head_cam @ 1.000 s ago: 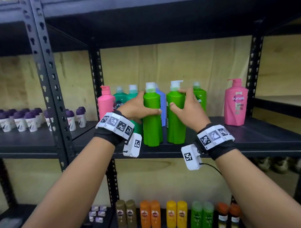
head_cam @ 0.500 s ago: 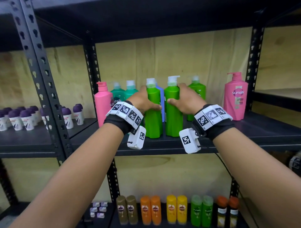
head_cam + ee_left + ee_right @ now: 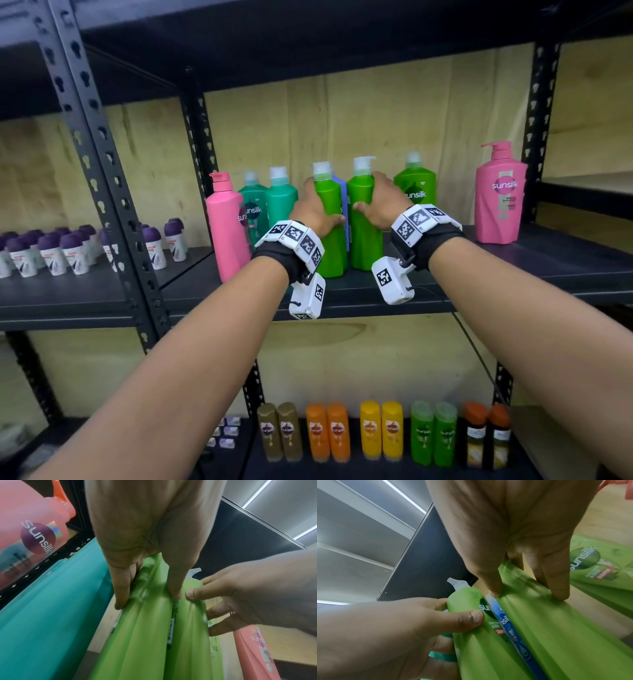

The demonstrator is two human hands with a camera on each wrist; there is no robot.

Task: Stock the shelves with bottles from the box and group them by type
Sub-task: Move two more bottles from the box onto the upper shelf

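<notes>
Two bright green pump bottles stand side by side on the middle shelf (image 3: pixel 513 274). My left hand (image 3: pixel 317 210) grips the left green bottle (image 3: pixel 330 233) around its upper body. My right hand (image 3: pixel 380 205) grips the right green bottle (image 3: pixel 364 240) the same way. In the left wrist view my left hand (image 3: pixel 147 599) wraps the left green bottle (image 3: pixel 137 635); in the right wrist view my right hand (image 3: pixel 527 595) wraps the right green bottle (image 3: pixel 556 628). A blue bottle (image 3: pixel 343 205) stands just behind the pair, mostly hidden. Behind my right hand stands a third green bottle (image 3: pixel 416 185).
Two teal bottles (image 3: pixel 270 205) and a pink bottle (image 3: pixel 227 233) stand left of my hands, another pink bottle (image 3: pixel 501 205) at the right. Small purple-capped bottles (image 3: pixel 68 246) fill the left bay. Several small coloured bottles (image 3: pixel 380 431) line the lower shelf.
Both hands have pushed the two green bottles deeper onto the shelf, away from its front edge, keeping their hold. The head view has moved slightly.
</notes>
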